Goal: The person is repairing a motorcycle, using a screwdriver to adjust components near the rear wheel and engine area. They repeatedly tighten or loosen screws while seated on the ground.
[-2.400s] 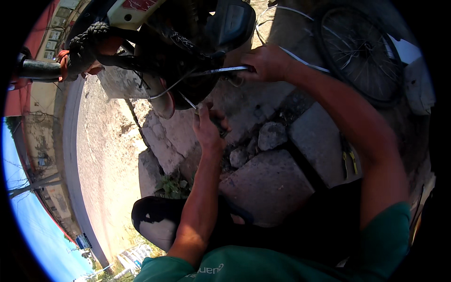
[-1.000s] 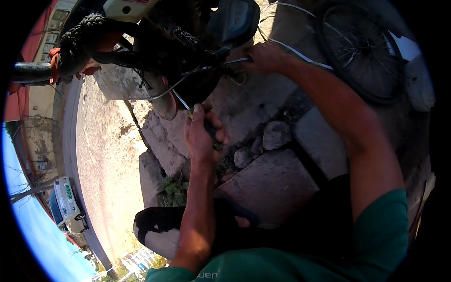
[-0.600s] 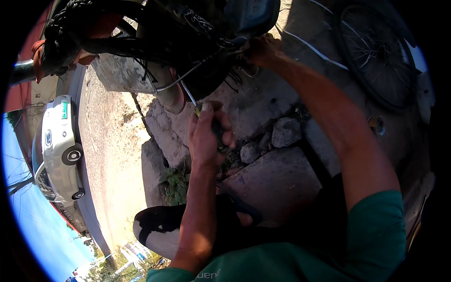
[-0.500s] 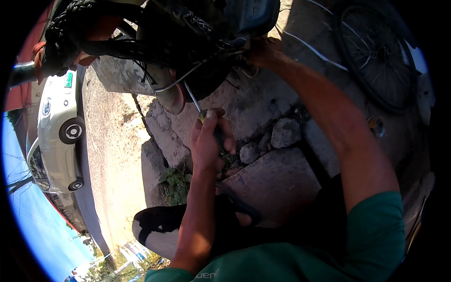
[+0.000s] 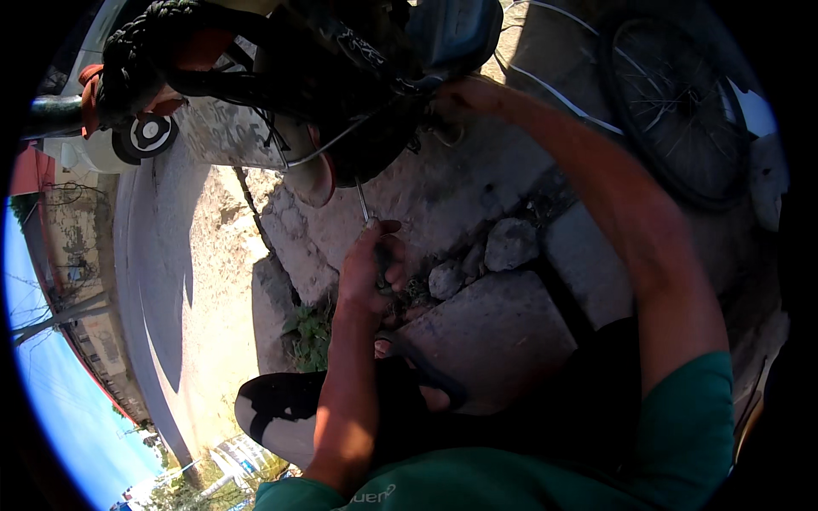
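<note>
My left hand [image 5: 371, 266] is closed around the handle of a screwdriver [image 5: 364, 203]. Its thin metal shaft points up and away, and the tip disappears into the dark underside of a two-wheeler-like vehicle [image 5: 345, 106]. A wire bracket and a rounded pale part with a red edge [image 5: 321, 179] are just left of the shaft. Farther right, my right hand [image 5: 467, 95] reaches against the vehicle below a dark blue box-like part [image 5: 460, 34]. Shadow and vehicle parts hide its fingers, so its grip cannot be made out.
A pale plate [image 5: 226, 132] hangs on the vehicle's left side. Stones [image 5: 511, 244] and a weed [image 5: 311, 332] lie between broken paving slabs [image 5: 486, 332]. A bicycle wheel [image 5: 673, 111] is at far right, beside a white strip [image 5: 562, 98]. A car wheel [image 5: 146, 136] shows far left.
My left hand and the screwdriver have come slightly nearer to me, with the shaft more upright. The white car has travelled up the picture and is now partly hidden behind the vehicle.
</note>
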`<state>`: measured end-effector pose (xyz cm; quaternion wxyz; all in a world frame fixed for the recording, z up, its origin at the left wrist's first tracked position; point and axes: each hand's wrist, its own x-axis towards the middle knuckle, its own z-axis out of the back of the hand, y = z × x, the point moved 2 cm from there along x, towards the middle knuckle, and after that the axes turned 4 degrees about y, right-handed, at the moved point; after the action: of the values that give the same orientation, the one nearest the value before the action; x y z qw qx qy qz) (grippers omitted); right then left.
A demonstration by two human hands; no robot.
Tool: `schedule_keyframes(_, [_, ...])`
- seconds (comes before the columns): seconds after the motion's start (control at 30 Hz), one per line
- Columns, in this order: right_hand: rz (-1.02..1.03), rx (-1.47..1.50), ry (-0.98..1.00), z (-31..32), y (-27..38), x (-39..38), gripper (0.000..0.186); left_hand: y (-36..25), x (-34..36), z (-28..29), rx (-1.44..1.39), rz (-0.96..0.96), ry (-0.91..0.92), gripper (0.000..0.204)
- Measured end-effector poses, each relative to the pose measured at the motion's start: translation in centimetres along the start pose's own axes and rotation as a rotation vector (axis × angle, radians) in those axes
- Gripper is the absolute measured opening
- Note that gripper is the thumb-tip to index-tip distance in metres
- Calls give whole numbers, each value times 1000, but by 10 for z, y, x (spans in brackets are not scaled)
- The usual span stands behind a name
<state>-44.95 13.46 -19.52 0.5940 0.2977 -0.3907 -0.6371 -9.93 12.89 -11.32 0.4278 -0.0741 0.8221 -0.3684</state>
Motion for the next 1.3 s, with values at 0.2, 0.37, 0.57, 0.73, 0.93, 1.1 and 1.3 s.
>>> schedule_keyframes(0.2, [-329, 428, -149, -18, 23, 10, 42, -41, 4, 45, 216, -115, 11, 44])
schedule_keyframes(0.37, [-102, -300, -120, -28, -26, 24, 43, -61, 7, 43, 330, -144, 8, 42])
schedule_keyframes(0.57, [-251, -254, 11, -35, 5, 31, 39, -65, -5, 40, 234, -106, 6, 39])
schedule_keyframes(0.73, [-313, -39, -114, -33, 17, 12, 37, -26, 0, -2, -25, -228, 19, 35])
schedule_keyframes(0.93, [-272, -232, -78, -27, 29, 9, 36, -13, 3, -37, -183, -261, -21, 36])
schedule_keyframes(1.1, [-467, 370, -235, -40, 25, 9, 39, -18, 7, -30, -260, -290, 52, 38])
schedule_keyframes(1.3, [-557, 657, -283, -35, 30, 6, 39, -14, 11, -47, -280, -308, 19, 40])
